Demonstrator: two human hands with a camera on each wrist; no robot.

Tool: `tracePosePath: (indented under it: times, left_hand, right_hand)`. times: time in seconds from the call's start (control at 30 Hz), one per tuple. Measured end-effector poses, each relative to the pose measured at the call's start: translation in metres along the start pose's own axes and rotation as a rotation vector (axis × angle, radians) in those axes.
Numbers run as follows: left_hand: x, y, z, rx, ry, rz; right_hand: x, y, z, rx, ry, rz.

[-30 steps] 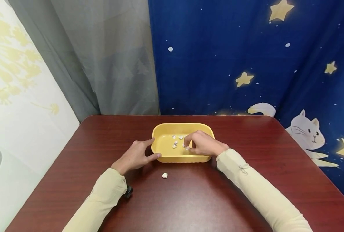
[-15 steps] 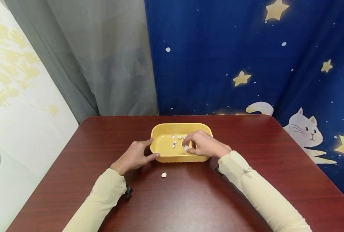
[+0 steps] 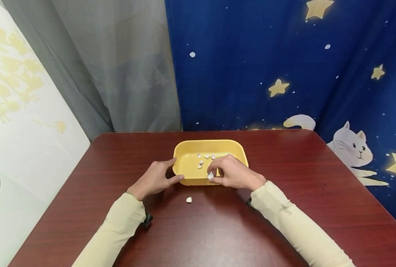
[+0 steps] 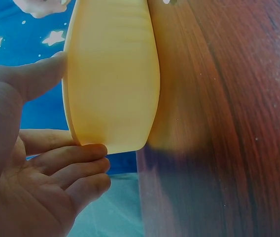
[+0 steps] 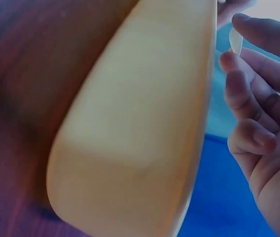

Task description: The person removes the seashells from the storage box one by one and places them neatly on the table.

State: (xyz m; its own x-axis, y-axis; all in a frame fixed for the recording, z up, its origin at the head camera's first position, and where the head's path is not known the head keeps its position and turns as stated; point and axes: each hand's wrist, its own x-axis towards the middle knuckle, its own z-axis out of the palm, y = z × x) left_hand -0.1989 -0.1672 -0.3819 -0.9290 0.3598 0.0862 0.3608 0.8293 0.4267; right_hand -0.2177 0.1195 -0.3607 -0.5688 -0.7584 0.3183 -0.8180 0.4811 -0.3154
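A yellow plastic tub (image 3: 187, 170) stands on the table with several white garlic cloves (image 3: 207, 156) inside. My left hand (image 3: 156, 178) holds the tub's left end, thumb at the near rim and fingers at the end wall, also seen in the left wrist view. Between the thumb and index finger of my right hand (image 3: 235, 172) a garlic clove (image 5: 236, 41) is pinched, just over the near rim. The right hand hides part of the tub's inside. Another garlic clove (image 3: 189, 200) lies on the table in front of the tub.
The dark red wooden table (image 3: 198, 237) extends on all sides of the tub. Behind it hang a grey curtain (image 3: 134, 74) and a blue curtain (image 3: 238, 66) with stars and a cat. A white panel (image 3: 27, 141) stands at the left.
My right hand has lifted a garlic clove from inside the tub and moved it toward the near rim. The left hand stays at the tub's left end.
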Motion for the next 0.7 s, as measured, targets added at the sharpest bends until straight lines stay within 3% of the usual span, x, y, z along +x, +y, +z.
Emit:
tracePosePath:
  times: [0.3, 0.7]
  left_hand:
    - [0.001, -0.001, -0.001, 0.006, 0.017, 0.017]
    - [0.002, -0.001, 0.000, 0.007, 0.014, 0.023]
  right_hand:
    - [-0.001, -0.016, 0.016, 0.016, -0.052, -0.046]
    - [0.000, -0.035, 0.041, -0.190, -0.152, -0.049]
